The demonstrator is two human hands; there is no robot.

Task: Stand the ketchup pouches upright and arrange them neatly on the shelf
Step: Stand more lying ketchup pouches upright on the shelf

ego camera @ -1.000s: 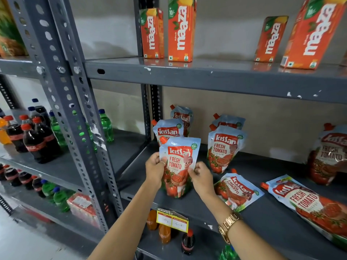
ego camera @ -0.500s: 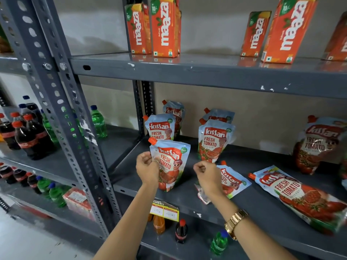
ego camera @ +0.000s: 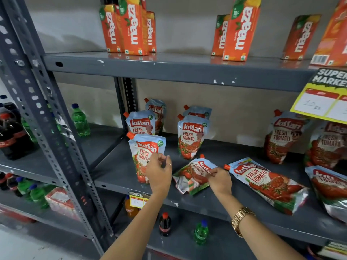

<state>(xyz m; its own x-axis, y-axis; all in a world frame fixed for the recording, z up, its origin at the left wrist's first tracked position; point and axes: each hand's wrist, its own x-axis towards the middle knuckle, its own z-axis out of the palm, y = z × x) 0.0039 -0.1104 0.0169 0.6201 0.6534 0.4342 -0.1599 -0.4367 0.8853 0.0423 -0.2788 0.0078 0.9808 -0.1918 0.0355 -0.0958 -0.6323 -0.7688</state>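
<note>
Blue and red Kissan ketchup pouches sit on the grey middle shelf (ego camera: 216,204). One front pouch (ego camera: 143,154) stands upright at the left, with two more (ego camera: 140,122) (ego camera: 191,137) upright behind it and others further back. My left hand (ego camera: 159,172) hovers in front of the standing pouch's right edge, fingers loosely curled, holding nothing. My right hand (ego camera: 220,180) pinches the top of a small pouch (ego camera: 194,174) lying flat. A large pouch (ego camera: 266,182) lies flat to its right. Another (ego camera: 330,188) lies at the far right, and large upright ones (ego camera: 283,136) lean against the back wall.
Orange Maaza cartons (ego camera: 131,25) stand on the shelf above. A yellow price tag (ego camera: 323,99) hangs at the right. A perforated steel post (ego camera: 47,119) divides off the left bay with cola bottles (ego camera: 11,132) and a green bottle (ego camera: 80,120). Small bottles (ego camera: 164,224) stand below.
My left hand let go of the front pouch, which now stands on its own, and moved to its right side. My right hand went down onto the small lying pouch and gripped its top.
</note>
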